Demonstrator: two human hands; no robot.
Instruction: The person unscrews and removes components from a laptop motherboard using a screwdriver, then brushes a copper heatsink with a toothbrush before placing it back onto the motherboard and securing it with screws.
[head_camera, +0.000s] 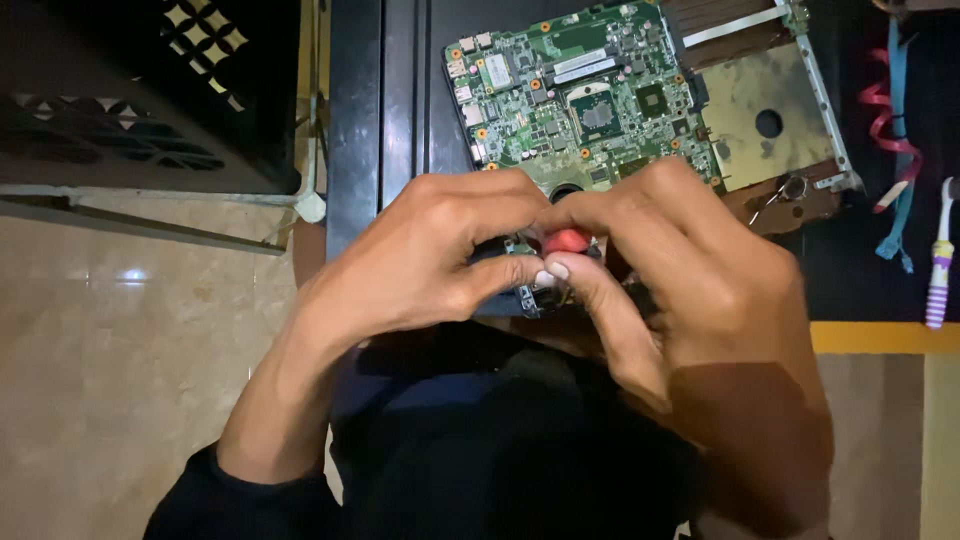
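Dark tabletop (400, 90) above a pale tiled floor carries a green circuit board (580, 95). Left hand (430, 250) and right hand (690, 260) meet at the board's near edge, fingertips pinched together on a small red piece (567, 240). Judging by that tight, crowded grip, the piece could slip, or the pressure could flex the board and damage nearby parts.

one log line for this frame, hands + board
left hand: pinching small red part | right hand: pinching same part | green circuit board: flat on dark table, beyond hands
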